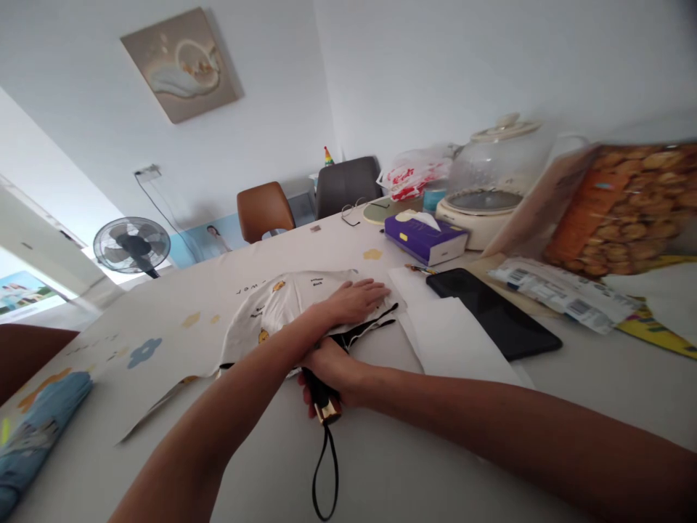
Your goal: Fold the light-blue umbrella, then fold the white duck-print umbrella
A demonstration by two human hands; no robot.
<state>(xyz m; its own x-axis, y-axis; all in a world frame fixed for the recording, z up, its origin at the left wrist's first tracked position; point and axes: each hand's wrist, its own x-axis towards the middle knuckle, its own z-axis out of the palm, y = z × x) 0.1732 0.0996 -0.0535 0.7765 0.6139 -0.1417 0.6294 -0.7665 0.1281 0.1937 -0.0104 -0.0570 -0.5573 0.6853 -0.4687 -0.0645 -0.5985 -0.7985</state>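
Note:
A white folding umbrella [294, 298] with small yellow duck prints and black edges lies partly spread on the table. Its black handle [321, 392] has a gold-coloured band and a wrist strap [325, 476] hanging toward me. Around the handle, close under the canopy, my right hand [332, 370] is wrapped. My left hand [356, 299] lies flat on the canopy's right side, fingers stretched out, with the left forearm crossing over the fabric. The umbrella's shaft is mostly hidden under the canopy and hands.
White paper sheets [457, 338] and a black tablet or phone [493, 312] lie right of the umbrella. Behind them stand a purple tissue pack [425, 238], a glass kettle [493, 174] and a snack bag [626, 203]. A folded blue umbrella [43, 436] rests at left.

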